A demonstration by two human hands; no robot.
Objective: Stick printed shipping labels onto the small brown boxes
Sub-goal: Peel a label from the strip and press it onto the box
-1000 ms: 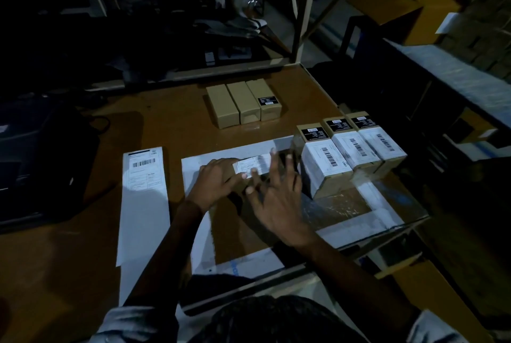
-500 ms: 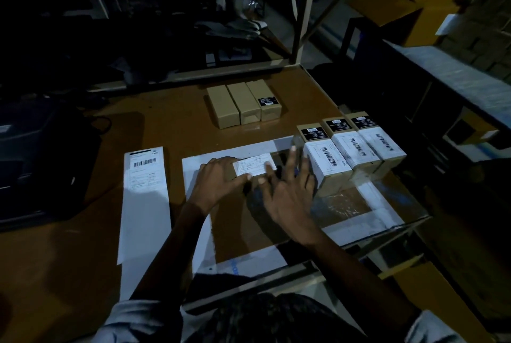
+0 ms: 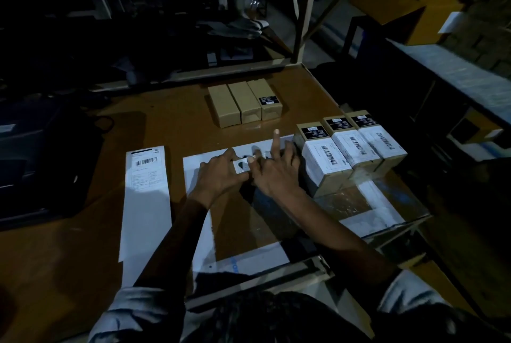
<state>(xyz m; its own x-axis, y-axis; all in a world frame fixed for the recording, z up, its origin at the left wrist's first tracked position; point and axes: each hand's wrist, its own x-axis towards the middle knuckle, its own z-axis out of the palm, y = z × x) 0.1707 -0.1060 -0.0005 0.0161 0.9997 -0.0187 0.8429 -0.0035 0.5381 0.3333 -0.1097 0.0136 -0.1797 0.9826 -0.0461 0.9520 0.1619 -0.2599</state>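
Observation:
Both hands meet at the table's middle over a small box, almost wholly hidden, with a white shipping label (image 3: 241,167) on its top. My left hand (image 3: 218,176) grips the box from the left, fingers curled over the label's edge. My right hand (image 3: 276,174) presses flat fingers on the label from the right, index finger raised. Three labelled brown boxes (image 3: 326,160) stand in a row just right of my right hand. Three brown boxes (image 3: 243,102) without shipping labels lie farther back.
A long white strip with one printed label (image 3: 145,168) lies left of my hands. A white backing sheet (image 3: 193,168) lies under them. A dark machine (image 3: 41,162) fills the table's left side. The table's right edge (image 3: 387,229) runs just beyond the labelled boxes.
My right hand has slid left over the label, covering most of it, and its index finger has lifted. My left hand has stayed on the box.

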